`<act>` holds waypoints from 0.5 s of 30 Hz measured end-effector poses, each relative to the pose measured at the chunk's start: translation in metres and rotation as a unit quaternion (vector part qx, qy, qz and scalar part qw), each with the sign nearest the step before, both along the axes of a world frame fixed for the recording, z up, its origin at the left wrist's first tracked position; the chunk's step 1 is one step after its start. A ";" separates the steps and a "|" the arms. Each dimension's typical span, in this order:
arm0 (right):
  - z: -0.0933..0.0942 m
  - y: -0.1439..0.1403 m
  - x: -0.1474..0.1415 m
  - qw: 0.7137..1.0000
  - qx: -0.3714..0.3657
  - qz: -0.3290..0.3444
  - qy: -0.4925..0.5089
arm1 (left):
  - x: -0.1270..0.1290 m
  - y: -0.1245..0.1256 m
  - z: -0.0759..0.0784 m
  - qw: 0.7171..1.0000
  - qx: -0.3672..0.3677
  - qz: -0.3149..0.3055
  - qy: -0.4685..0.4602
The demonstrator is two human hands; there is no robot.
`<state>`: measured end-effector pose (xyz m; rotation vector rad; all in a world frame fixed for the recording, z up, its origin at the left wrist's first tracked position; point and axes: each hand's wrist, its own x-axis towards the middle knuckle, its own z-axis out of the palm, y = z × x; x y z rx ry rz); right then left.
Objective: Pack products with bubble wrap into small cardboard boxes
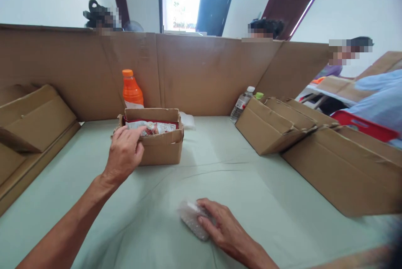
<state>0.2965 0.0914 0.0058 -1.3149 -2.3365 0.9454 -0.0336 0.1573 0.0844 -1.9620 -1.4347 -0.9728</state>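
My left hand [125, 147] reaches over the front left corner of a small open cardboard box [161, 149]. Its index finger stretches over the rim and the thumb stands apart in front of the wall; I see nothing held in it. Patterned plastic packets [161, 128] in silver and red fill the top of this box. Nearer to me, my right hand [224, 227] grips a clear bubble-wrap bundle [194, 221] between thumb and fingers, low over the green cloth [163, 206]. The bundle is blurred, and what it wraps, if anything, cannot be made out.
An orange bottle [132, 89] stands behind the box, beside a piece of clear plastic [187, 121]. Cardboard boxes [339, 168] line the right side, with a clear water bottle [241, 104] behind. More cardboard [40, 118] lies left. A cardboard wall [201, 76] closes the back; people sit beyond.
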 end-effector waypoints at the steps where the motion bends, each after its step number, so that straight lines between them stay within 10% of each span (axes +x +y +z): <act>1: 0.005 0.002 0.002 1.000 0.011 -0.004 0.002 | 0.001 -0.001 -0.002 1.000 0.009 -0.008 -0.004; 7: 0.077 0.031 0.014 0.984 0.140 -0.035 0.102 | 0.023 -0.072 0.002 0.998 -0.025 -0.055 -0.005; 11: 0.140 0.047 -0.009 0.923 0.319 -0.080 0.198 | 0.041 -0.129 0.001 0.995 -0.058 -0.086 -0.013; 15: 0.175 0.061 -0.075 0.927 0.359 0.061 0.090 | 0.047 -0.156 -0.006 0.991 -0.053 -0.116 -0.031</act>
